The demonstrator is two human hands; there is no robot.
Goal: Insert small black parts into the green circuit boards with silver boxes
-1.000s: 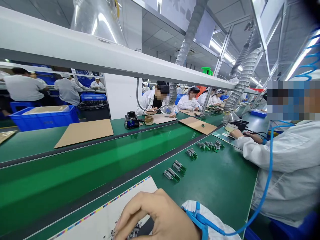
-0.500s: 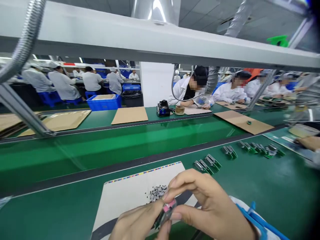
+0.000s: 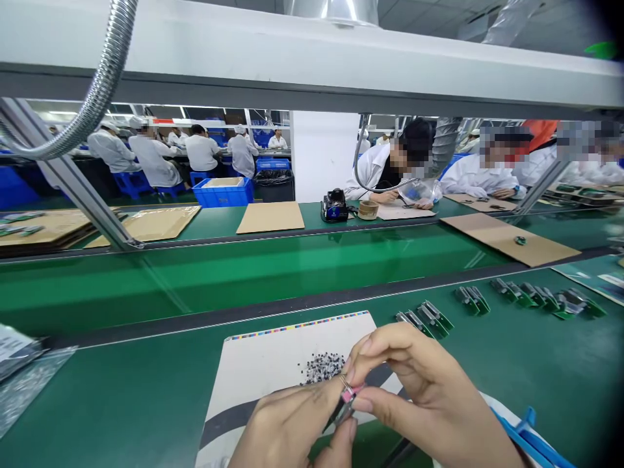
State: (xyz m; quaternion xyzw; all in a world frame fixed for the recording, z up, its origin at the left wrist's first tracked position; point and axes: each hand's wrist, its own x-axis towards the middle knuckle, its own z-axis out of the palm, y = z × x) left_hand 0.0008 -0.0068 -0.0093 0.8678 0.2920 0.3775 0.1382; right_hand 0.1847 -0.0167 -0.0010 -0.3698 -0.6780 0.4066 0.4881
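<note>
My left hand (image 3: 295, 422) is closed around a small circuit board with a grey metal piece (image 3: 345, 411), held low in front of me. At its upper end sits a pink piece (image 3: 348, 394), with thin metal leads (image 3: 345, 382) rising from it. My right hand (image 3: 414, 383) pinches there, thumb against the pink piece and fingertips at the leads. Fingers partly hide the board and the part. Behind the hands, a pile of tiny black-and-silver components (image 3: 322, 366) lies on a white printed sheet (image 3: 266, 354). A blue strap (image 3: 529, 435) shows by my right wrist.
Several green boards with metal pieces (image 3: 472, 300) are lined up at right. A green conveyor belt (image 3: 234, 273) runs across, with cardboard sheets (image 3: 270, 216) beyond it. Plastic bags (image 3: 29, 383) lie at left. A white beam (image 3: 312, 71) spans overhead. A co-worker (image 3: 390, 162) sits opposite.
The view has shifted left, so the scene sits further right and the bags at left have come into view. Both hands stay together on the board; thin leads now show above the pink piece.
</note>
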